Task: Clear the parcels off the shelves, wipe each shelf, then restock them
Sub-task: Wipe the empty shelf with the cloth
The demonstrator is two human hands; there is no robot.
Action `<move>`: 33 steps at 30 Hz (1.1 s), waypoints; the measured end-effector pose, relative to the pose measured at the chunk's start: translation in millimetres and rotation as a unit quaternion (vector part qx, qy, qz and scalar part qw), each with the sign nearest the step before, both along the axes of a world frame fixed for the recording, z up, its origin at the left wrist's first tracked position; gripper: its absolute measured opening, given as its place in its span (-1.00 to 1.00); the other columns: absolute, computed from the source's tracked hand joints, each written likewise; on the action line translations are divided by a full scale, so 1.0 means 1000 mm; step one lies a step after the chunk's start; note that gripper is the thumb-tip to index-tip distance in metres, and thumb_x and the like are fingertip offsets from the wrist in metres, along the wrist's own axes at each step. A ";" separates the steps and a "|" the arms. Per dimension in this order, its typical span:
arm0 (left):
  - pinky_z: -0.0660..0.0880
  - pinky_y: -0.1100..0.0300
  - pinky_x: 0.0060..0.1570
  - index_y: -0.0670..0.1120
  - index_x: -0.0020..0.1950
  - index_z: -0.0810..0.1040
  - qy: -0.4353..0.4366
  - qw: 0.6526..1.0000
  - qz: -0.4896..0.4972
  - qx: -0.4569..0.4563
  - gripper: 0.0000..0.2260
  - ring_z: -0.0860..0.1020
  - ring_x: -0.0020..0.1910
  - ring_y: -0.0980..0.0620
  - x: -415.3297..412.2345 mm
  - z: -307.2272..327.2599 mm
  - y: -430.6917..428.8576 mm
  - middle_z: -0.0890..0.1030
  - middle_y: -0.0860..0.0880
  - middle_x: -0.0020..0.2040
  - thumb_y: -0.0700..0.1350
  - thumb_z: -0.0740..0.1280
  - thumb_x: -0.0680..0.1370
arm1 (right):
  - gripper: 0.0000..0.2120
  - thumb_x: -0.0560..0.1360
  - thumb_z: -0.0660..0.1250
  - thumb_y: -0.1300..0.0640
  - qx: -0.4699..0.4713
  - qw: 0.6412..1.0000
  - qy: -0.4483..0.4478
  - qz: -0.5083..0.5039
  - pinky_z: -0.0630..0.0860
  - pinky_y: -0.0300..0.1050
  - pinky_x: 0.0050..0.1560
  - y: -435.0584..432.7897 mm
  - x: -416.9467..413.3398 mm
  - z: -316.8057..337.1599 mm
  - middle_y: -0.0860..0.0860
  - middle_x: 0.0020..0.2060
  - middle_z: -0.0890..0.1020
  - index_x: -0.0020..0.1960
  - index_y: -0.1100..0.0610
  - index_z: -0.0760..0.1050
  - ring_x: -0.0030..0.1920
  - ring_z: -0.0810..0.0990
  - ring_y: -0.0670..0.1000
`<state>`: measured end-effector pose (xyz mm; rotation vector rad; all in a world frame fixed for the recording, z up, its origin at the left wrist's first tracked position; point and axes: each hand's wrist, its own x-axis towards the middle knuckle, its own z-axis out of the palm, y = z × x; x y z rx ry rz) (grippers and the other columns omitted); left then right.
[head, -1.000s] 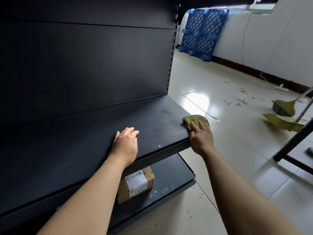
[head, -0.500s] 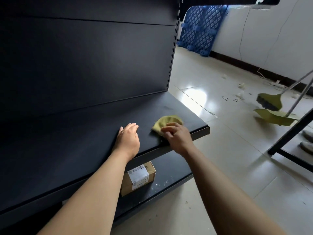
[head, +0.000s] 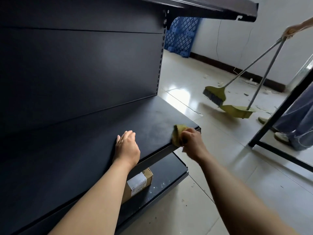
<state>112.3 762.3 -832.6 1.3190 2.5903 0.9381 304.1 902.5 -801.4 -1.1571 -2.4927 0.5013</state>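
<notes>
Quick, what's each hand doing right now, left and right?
Left hand: open, resting flat on the shelf.
Right hand: gripping the yellow-green cloth at the shelf's front edge.

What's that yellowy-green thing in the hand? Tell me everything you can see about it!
It is a small cloth, yellow-green, soft-looking and bunched into folds rather than spread flat. The right hand grips it and curls round it, so part of it is hidden. It sits at the front edge of the dark shelf, near the right corner, touching the top and hanging a little over the edge. It is slightly blurred, so its weave cannot be told.
</notes>
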 end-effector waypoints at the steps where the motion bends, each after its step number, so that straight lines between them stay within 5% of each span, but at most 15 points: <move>1: -0.09 0.06 0.50 -0.20 0.44 0.33 0.004 1.000 0.001 -0.001 -0.60 0.18 0.49 0.00 0.001 0.000 0.000 0.31 -0.09 0.47 -0.29 0.03 0.61 | -0.82 0.31 0.36 0.41 -0.026 0.998 0.021 -0.057 0.47 -0.04 -0.09 0.010 0.003 0.001 0.14 -0.02 0.52 -0.15 0.21 0.59 -0.05 0.50 0.15; 3: -0.07 0.06 0.50 -0.19 0.41 0.36 0.015 1.000 0.002 -0.002 -0.61 0.21 0.47 0.01 0.000 0.000 0.002 0.33 -0.08 0.45 -0.29 0.04 0.59 | -0.80 0.38 0.30 0.41 -0.056 0.984 0.054 -0.158 0.51 0.00 -0.07 0.029 0.008 0.004 0.15 0.03 0.50 -0.11 0.17 0.58 -0.05 0.48 0.16; 5: 0.00 0.07 0.48 -0.18 0.40 0.37 0.024 1.000 0.007 -0.013 -0.61 0.25 0.44 -0.02 -0.001 0.001 0.003 0.34 -0.08 0.44 -0.28 0.08 0.58 | -0.75 0.38 0.28 0.44 -0.013 0.979 0.068 -0.190 0.41 -0.16 -0.03 0.036 0.005 0.008 0.18 0.08 0.48 -0.04 0.21 0.58 -0.03 0.45 0.14; 8: 0.20 0.12 0.36 -0.15 0.32 0.44 0.019 0.999 0.026 -0.041 -0.64 0.33 0.34 -0.09 -0.004 0.009 0.009 0.40 -0.07 0.38 -0.26 0.13 0.54 | -0.74 0.31 0.37 0.46 0.005 0.988 0.141 -0.068 0.38 -0.34 -0.07 0.017 -0.019 0.012 0.20 0.11 0.51 -0.07 0.22 0.64 -0.04 0.53 0.14; 11: 0.25 0.08 0.28 -0.07 0.30 0.43 0.015 0.995 0.055 -0.081 -0.67 0.28 0.33 -0.08 -0.010 0.019 0.021 0.38 -0.02 0.35 -0.19 0.11 0.56 | -0.75 0.52 0.34 0.04 0.068 0.991 0.004 0.118 0.30 -0.07 0.32 0.003 -0.057 -0.008 0.02 0.33 0.49 0.18 -0.05 0.61 0.34 0.40 0.14; 14: 0.22 0.07 0.29 -0.01 0.33 0.41 0.049 0.991 0.058 -0.106 -0.68 0.24 0.35 -0.04 -0.020 0.016 0.030 0.34 0.05 0.38 -0.11 0.10 0.59 | -0.60 0.62 0.06 -0.15 0.084 0.979 -0.113 0.150 -0.03 0.05 0.48 0.027 -0.086 -0.021 -0.12 0.52 0.24 0.45 -0.23 0.29 0.52 0.11 0.04; 20: 0.17 0.10 0.32 0.06 0.39 0.39 0.081 0.992 0.045 -0.089 -0.65 0.23 0.36 0.00 -0.037 0.004 0.038 0.33 0.14 0.40 -0.05 0.12 0.60 | -0.52 0.62 0.02 -0.07 0.070 0.979 -0.186 0.045 0.03 0.06 0.50 0.112 -0.090 -0.022 -0.05 0.57 0.07 0.53 -0.18 0.10 0.53 0.08 0.09; 25: 0.19 0.14 0.32 0.05 0.36 0.46 0.076 0.995 0.050 -0.047 -0.65 0.28 0.33 0.01 -0.041 -0.001 0.038 0.40 0.15 0.35 -0.07 0.20 0.57 | -0.53 0.52 0.16 0.19 0.061 0.993 -0.084 -0.057 0.28 0.05 0.32 0.125 -0.098 -0.008 0.09 0.39 0.35 0.41 -0.06 0.38 0.31 0.34 0.23; 28: 0.22 0.14 0.34 0.02 0.34 0.49 0.051 0.997 0.062 -0.024 -0.65 0.32 0.31 0.00 -0.042 0.001 0.039 0.43 0.12 0.33 -0.09 0.25 0.55 | -0.54 0.51 0.18 0.21 0.096 0.990 -0.001 0.106 0.27 0.01 0.37 0.086 -0.137 -0.015 0.10 0.39 0.35 0.37 -0.09 0.44 0.37 0.30 0.18; 33: 0.23 0.13 0.36 0.00 0.34 0.49 0.038 0.996 0.073 -0.013 -0.64 0.33 0.30 0.03 -0.045 0.002 0.040 0.43 0.10 0.33 -0.09 0.27 0.53 | -0.55 0.61 0.11 0.02 0.088 0.960 -0.118 0.239 0.06 0.03 0.50 0.074 -0.197 -0.019 0.05 0.53 0.17 0.49 -0.11 0.28 0.52 0.11 0.12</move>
